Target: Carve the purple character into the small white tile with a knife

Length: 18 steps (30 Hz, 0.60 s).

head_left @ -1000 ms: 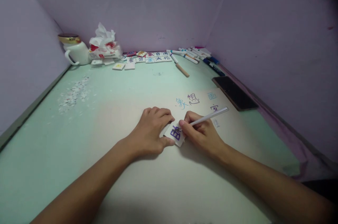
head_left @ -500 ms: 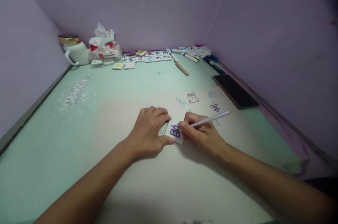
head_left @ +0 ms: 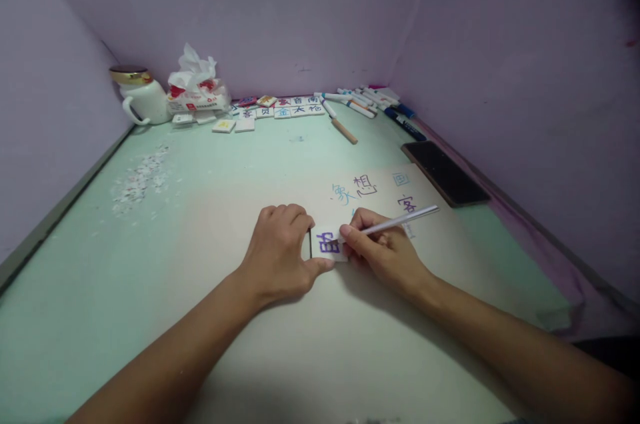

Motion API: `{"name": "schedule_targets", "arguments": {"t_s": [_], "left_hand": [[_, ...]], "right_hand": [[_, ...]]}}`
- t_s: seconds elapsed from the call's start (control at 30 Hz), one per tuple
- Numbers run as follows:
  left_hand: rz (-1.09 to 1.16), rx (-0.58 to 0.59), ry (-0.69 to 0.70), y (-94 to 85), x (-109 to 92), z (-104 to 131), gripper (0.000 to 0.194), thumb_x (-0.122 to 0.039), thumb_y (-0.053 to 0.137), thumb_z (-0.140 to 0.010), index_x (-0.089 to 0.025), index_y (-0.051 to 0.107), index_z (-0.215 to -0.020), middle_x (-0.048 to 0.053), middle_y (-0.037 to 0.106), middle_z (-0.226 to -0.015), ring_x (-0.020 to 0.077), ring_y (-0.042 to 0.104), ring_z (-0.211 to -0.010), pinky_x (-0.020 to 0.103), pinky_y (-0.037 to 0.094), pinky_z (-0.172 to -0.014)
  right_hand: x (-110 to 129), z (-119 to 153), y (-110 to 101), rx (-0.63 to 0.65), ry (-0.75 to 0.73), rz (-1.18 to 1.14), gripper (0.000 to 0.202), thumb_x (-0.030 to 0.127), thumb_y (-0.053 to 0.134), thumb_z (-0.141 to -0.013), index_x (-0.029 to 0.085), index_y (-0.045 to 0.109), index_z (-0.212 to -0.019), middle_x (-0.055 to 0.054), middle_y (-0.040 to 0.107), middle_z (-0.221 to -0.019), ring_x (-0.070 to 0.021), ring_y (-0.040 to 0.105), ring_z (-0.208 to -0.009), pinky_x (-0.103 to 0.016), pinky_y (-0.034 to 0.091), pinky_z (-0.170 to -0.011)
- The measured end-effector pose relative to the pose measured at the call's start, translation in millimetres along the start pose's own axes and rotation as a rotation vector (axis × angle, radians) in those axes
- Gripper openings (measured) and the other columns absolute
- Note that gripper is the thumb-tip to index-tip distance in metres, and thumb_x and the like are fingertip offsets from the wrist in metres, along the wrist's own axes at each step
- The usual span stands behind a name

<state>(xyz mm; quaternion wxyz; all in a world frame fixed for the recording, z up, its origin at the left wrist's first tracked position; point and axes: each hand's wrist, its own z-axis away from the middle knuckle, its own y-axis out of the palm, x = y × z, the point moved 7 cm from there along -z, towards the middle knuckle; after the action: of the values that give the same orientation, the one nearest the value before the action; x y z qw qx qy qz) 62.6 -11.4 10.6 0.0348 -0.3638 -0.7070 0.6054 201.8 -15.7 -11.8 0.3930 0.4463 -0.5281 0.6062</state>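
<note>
A small white tile (head_left: 315, 252) with a purple character on it lies on the pale table. My left hand (head_left: 283, 247) grips it at its left end, thumb on the near edge and fingertips on the far edge. In my right hand (head_left: 383, 251) is a slim silver pen-shaped tool (head_left: 405, 218), pinched between thumb and fingers. Its lower end meets the tile at the right of the character; the tip is hidden by my fingers. My right fingers also cover the tile's right end.
Handwritten characters (head_left: 364, 185) mark the tabletop beyond my hands. A phone (head_left: 445, 172) lies at the right. Along the back are lettered tiles (head_left: 299, 111), several markers (head_left: 360, 107), a tissue pack (head_left: 199, 94) and a white mug (head_left: 150, 101). White scraps (head_left: 143, 181) are scattered at the left.
The tile has turned from a slant to nearly square with me, and shifted slightly left along with my left fingertips. My right hand keeps its hold on the silver tool.
</note>
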Motion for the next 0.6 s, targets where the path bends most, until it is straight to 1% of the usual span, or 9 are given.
{"name": "schedule_targets", "arguments": {"t_s": [0.27, 0.6], "left_hand": [[-0.014, 0.0, 0.003, 1.8, 0.5, 0.6, 0.042, -0.045, 0.073, -0.062, -0.016, 0.057, -0.088, 0.009, 0.059, -0.093, 0.0266, 0.054, -0.086, 0.044, 0.039, -0.082], [0.002, -0.008, -0.01, 0.7, -0.2, -0.4, 0.041, -0.043, 0.074, -0.061, -0.015, 0.058, -0.086, 0.009, 0.059, -0.092, 0.0267, 0.055, -0.086, 0.044, 0.039, -0.082]], "right_hand": [[4.4, 1.0, 0.9, -0.002, -0.057, 0.066, 0.027, 0.031, 0.054, -0.084, 0.02, 0.049, -0.06, 0.003, 0.053, -0.052, -0.0113, 0.046, -0.049, -0.026, 0.034, -0.051], [2.9, 1.0, 2.3, -0.011, -0.068, 0.076, 0.026, 0.03, 0.054, -0.083, 0.02, 0.049, -0.06, 0.004, 0.051, -0.052, -0.0109, 0.044, -0.049, -0.026, 0.033, -0.05]]}}
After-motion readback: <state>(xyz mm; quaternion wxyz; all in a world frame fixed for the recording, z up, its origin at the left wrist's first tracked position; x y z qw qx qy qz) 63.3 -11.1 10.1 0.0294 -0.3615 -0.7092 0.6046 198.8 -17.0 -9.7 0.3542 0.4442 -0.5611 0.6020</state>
